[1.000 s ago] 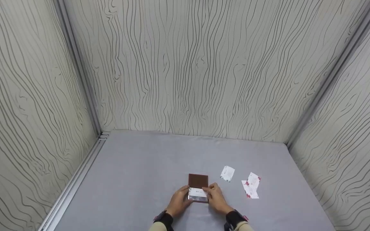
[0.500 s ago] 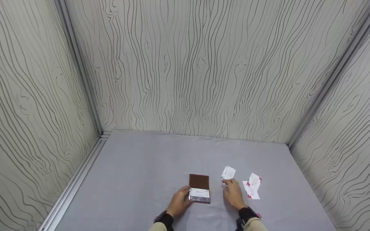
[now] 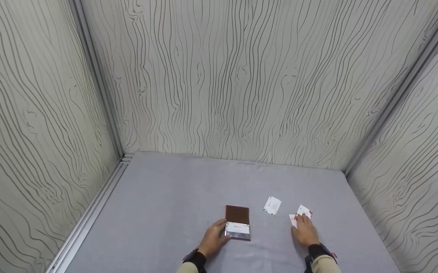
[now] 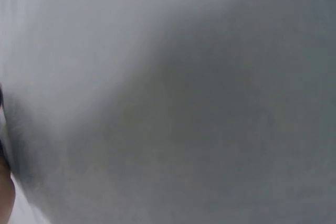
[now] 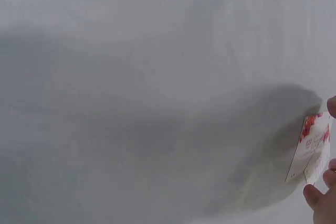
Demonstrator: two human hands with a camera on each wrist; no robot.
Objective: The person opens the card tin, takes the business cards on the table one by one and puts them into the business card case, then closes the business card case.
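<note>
A brown card holder [image 3: 237,214] lies spread on the grey cloth in the head view, its lid folded back. A white printed card [image 3: 238,227] sits in its lower half, above a shiny strip. My left hand [image 3: 213,239] grips the holder's left edge, thumb at the near corner. Farther right, my right hand [image 3: 304,231] reaches over two overlapping white cards with red flowers [image 3: 304,211], fingertips right at them and covering part of both. In the right wrist view the red-flowered cards [image 5: 310,148] lie flat between thumb and fingers, which stand apart.
One white card with green corner sprigs [image 3: 272,206] lies alone between the holder and the red-flowered pair. Wood-patterned panels [image 3: 219,83] enclose the table at the back and sides. A metal rail [image 3: 90,216] runs along the left edge.
My right hand has left the card holder and moved right, past the lone green-sprigged card, to the red-flowered cards. My left hand has stayed on the holder.
</note>
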